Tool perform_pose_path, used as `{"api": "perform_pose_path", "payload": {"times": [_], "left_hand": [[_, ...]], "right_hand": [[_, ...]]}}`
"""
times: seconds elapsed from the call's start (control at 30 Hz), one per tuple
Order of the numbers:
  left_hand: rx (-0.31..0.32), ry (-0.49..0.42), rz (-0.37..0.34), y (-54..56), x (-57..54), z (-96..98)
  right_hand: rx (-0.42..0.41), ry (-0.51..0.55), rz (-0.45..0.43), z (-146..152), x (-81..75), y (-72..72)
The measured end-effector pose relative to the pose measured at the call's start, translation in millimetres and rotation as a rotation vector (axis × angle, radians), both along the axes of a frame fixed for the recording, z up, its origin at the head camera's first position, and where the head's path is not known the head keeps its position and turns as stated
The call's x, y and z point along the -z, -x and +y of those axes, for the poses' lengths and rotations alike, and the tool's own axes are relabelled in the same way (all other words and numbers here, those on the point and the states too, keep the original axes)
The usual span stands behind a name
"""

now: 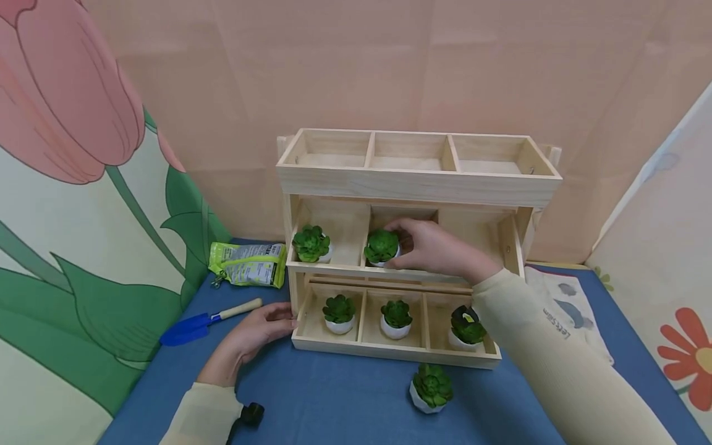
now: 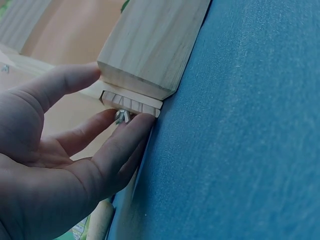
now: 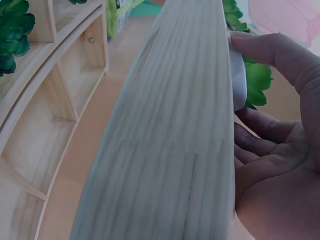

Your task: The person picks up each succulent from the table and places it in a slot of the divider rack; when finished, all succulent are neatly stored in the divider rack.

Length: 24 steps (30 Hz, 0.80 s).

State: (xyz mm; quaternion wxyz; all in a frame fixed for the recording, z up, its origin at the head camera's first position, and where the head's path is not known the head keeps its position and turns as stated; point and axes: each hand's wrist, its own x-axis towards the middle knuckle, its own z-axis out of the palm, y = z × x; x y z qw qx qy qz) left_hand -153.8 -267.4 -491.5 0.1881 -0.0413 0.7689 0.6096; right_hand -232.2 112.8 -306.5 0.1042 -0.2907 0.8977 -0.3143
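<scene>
A three-tier wooden planter shelf (image 1: 419,180) stands on the blue cloth. In its middle tier's centre compartment, my right hand (image 1: 431,247) grips a small succulent in a white pot (image 1: 382,246). The right wrist view shows that white pot (image 3: 240,85) between thumb and fingers, partly hidden behind the tier's front board (image 3: 170,130). My left hand (image 1: 261,332) holds the left end of the bottom tier. In the left wrist view, its thumb is at the box corner (image 2: 135,80) and its fingers are by a wing nut (image 2: 122,116).
Another potted succulent (image 1: 311,243) sits left in the middle tier; several fill the bottom tier. One succulent (image 1: 432,386) stands on the cloth in front. A green bag (image 1: 250,264) and a blue trowel (image 1: 191,329) lie left, a printed white packet (image 1: 573,303) right.
</scene>
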Motion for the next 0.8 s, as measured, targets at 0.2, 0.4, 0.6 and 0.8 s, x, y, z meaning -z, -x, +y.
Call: {"api": "perform_pose_path", "payload": {"times": [0.2,0.4,0.6,0.8], "left_hand": [[0.0,-0.004,0.0,0.5,1.7,-0.7],[0.011,-0.009,0.007,1.3,3.3,-1.5],[0.004,-0.003,0.007,0.3,2.3,-0.9],[0.021,-0.011,0.013,-0.7,0.9,0.2]], "right_hand": [[0.004,-0.009,0.004,-2,0.3,-5.5],[0.009,-0.032,0.018,-3,0.6,-9.3],[0.004,-0.029,-0.002,-2,1.5,-11.4],[0.014,-0.006,-0.003,5,1.4,-18.2]]}}
